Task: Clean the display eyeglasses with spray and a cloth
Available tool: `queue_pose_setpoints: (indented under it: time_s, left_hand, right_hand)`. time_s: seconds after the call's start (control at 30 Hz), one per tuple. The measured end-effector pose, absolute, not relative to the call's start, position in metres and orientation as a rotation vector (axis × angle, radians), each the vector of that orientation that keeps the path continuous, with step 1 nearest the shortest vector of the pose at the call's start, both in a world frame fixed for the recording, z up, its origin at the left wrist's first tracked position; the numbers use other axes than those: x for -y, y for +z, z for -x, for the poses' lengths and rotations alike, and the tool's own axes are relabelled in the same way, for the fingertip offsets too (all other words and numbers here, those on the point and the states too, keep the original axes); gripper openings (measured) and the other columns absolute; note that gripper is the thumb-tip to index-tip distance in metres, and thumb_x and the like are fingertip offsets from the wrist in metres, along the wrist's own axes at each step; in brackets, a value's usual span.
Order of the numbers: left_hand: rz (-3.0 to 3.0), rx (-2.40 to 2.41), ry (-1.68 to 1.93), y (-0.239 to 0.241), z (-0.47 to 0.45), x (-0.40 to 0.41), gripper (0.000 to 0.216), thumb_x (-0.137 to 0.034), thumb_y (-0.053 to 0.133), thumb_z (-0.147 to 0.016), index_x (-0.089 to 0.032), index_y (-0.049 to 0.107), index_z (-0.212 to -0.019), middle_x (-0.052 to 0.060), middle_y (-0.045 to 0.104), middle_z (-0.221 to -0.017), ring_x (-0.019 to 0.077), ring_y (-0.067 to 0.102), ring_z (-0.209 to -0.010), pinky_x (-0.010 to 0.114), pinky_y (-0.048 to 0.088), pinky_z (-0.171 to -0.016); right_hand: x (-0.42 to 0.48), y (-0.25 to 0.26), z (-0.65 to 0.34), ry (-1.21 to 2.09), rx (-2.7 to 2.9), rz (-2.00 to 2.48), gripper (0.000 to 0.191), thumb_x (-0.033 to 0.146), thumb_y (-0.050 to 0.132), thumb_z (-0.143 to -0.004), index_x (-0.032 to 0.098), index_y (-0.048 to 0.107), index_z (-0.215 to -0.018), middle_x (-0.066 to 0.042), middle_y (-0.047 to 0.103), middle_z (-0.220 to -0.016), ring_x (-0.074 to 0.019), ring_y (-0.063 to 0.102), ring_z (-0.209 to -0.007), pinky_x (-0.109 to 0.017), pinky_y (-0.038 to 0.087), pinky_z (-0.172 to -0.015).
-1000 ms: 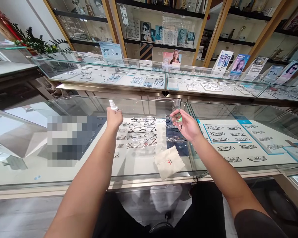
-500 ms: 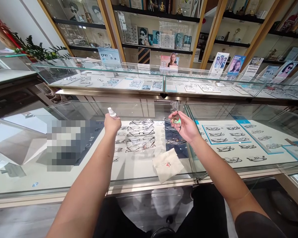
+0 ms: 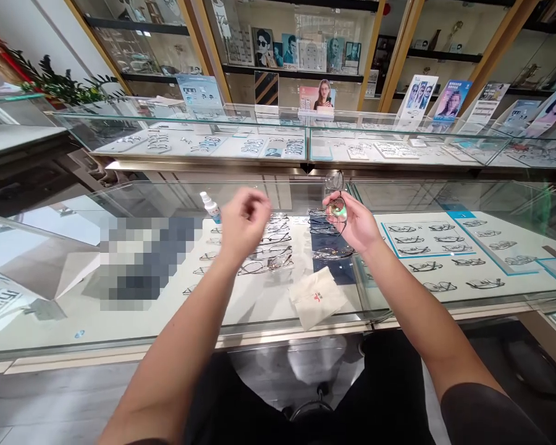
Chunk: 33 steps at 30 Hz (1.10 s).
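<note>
My right hand (image 3: 358, 224) grips a pair of dark-rimmed eyeglasses (image 3: 335, 181) by one lens, which shows a green reflection. The other lens points up and away. My left hand (image 3: 244, 224) is over the glass counter, slightly blurred, with loosely curled fingers, a gap by the thumb and nothing visible in it. Just left of it a small white spray bottle (image 3: 210, 207) stands upright on the counter, apart from the hand. A cream cleaning cloth (image 3: 317, 298) with a red mark lies on the glass, below and between my hands.
Rows of eyeglass frames (image 3: 278, 238) lie under the glass of the counter (image 3: 259, 312). More frames on a white tray (image 3: 429, 240) are at the right. A second display case (image 3: 259, 162) with advertising cards stands behind. A pixelated patch (image 3: 143, 266) covers part of the left side.
My left hand has let go of the spray bottle, leaving it on the counter, and has moved right toward the eyeglasses. My right hand still holds the eyeglasses. The view has tilted slightly down.
</note>
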<state>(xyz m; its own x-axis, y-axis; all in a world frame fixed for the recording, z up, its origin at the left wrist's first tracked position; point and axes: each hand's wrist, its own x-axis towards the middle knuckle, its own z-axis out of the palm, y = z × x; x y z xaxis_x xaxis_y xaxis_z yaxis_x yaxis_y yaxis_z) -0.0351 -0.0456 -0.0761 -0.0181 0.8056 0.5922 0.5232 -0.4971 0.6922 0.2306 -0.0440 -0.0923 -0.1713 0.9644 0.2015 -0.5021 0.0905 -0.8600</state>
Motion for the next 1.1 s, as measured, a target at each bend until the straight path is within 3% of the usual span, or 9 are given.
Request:
queue_pose_setpoints:
  time_s: [0.1, 0.2, 0.43, 0.63, 0.83, 1.0, 1.1]
  left_hand:
    - [-2.289, -0.844, 0.659, -0.081, 0.001, 0.08, 0.026, -0.042, 0.059, -0.102, -0.023, 0.066, -0.086, -0.003, 0.054, -0.064, 0.0147, 0.048, -0.06, 0.03, 0.038, -0.064]
    - [-2.439, -0.649, 0.187, -0.091, -0.02, 0.1, 0.035, -0.044, 0.065, -0.1, -0.022, 0.059, -0.073, -0.002, 0.057, -0.062, 0.0139, 0.049, -0.058, 0.031, 0.032, -0.062]
    - [-2.606, -0.87, -0.024, -0.1, -0.02, 0.093, 0.023, -0.041, 0.074, -0.09, -0.023, 0.06, -0.085, 0.001, 0.074, -0.087, 0.0197, 0.063, -0.073, 0.033, 0.029, -0.063]
    - [-2.552, -0.937, -0.143, -0.1, -0.015, 0.092, 0.029, -0.045, 0.08, -0.083, -0.025, 0.063, -0.094, 0.001, 0.072, -0.087, 0.0223, 0.064, -0.072, 0.034, 0.03, -0.062]
    - [-2.552, -0.918, -0.145, -0.101, -0.014, 0.091, 0.015, -0.024, 0.071, -0.08, -0.025, 0.062, -0.092, 0.0, 0.071, -0.086, 0.0209, 0.062, -0.069, 0.035, 0.031, -0.062]
    - [-2.599, -0.974, -0.17, -0.101, -0.018, 0.093, 0.015, -0.034, 0.07, -0.087, -0.024, 0.061, -0.093, 0.003, 0.074, -0.089, 0.0226, 0.063, -0.072, 0.035, 0.03, -0.062]
    - [-2.607, -1.002, -0.174, -0.103, -0.02, 0.093, 0.01, -0.032, 0.065, -0.089, -0.024, 0.061, -0.093, 0.004, 0.074, -0.089, 0.0238, 0.064, -0.074, 0.035, 0.03, -0.062]
  right_hand:
    - [0.042, -0.092, -0.232, 1.45, 1.016, 0.607, 0.017, 0.039, 0.061, -0.104, 0.025, 0.07, -0.1, -0.005, 0.074, -0.11, -0.0164, 0.063, -0.087, -0.03, 0.051, -0.075]
    - [0.041, -0.091, -0.231, 1.442, 1.013, 0.625, 0.017, 0.04, 0.062, -0.104, 0.025, 0.07, -0.099, -0.005, 0.074, -0.108, -0.0167, 0.063, -0.086, -0.03, 0.05, -0.073]
    - [0.041, -0.09, -0.229, 1.412, 1.025, 0.638, 0.018, 0.039, 0.061, -0.104, 0.025, 0.071, -0.098, -0.006, 0.076, -0.107, -0.0176, 0.063, -0.087, -0.03, 0.05, -0.07]
    - [0.042, -0.089, -0.229, 1.373, 1.069, 0.695, 0.02, 0.044, 0.061, -0.105, 0.026, 0.068, -0.099, -0.007, 0.074, -0.109, -0.0195, 0.063, -0.09, -0.032, 0.05, -0.072]
    - [0.042, -0.091, -0.229, 1.367, 1.093, 0.691, 0.022, 0.047, 0.062, -0.105, 0.026, 0.068, -0.1, -0.006, 0.074, -0.109, -0.0197, 0.064, -0.092, -0.033, 0.049, -0.073]
    - [0.042, -0.091, -0.229, 1.381, 1.083, 0.671, 0.02, 0.043, 0.062, -0.105, 0.025, 0.069, -0.099, -0.006, 0.074, -0.109, -0.0183, 0.063, -0.088, -0.032, 0.047, -0.071]
    - [0.042, -0.092, -0.229, 1.383, 1.085, 0.665, 0.02, 0.042, 0.061, -0.106, 0.025, 0.069, -0.1, -0.007, 0.074, -0.109, -0.0182, 0.063, -0.088, -0.032, 0.048, -0.072]
